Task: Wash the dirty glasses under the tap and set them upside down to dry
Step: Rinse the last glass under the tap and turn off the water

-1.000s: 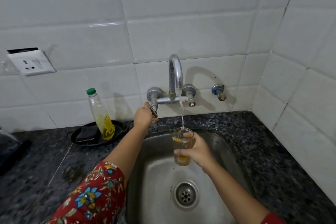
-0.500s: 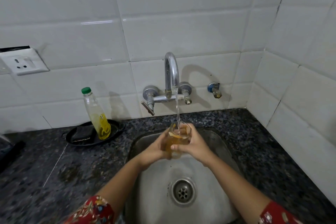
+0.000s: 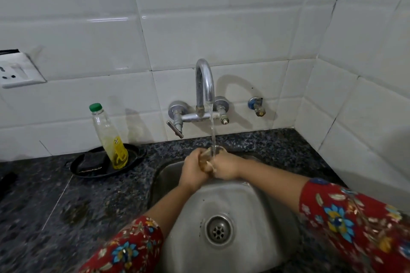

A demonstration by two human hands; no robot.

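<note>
A clear glass (image 3: 207, 163) with yellowish liquid inside is held upright over the steel sink (image 3: 261, 210), right under the running tap (image 3: 204, 86). Water falls into its mouth. My left hand (image 3: 193, 169) wraps its left side and my right hand (image 3: 225, 167) wraps its right side, so most of the glass is hidden. Both hands touch each other around it.
A bottle of yellow dish liquid (image 3: 109, 139) with a green cap stands on a black dish (image 3: 133, 162) with a dark scrub pad (image 3: 92, 162), left of the sink. Dark speckled counter (image 3: 66, 206) surrounds the sink. Tiled walls rise behind and at right. A wall socket (image 3: 15, 71) sits far left.
My left hand left the tap handle and came onto the glass beside my right hand. Water now flows steadily into the glass.
</note>
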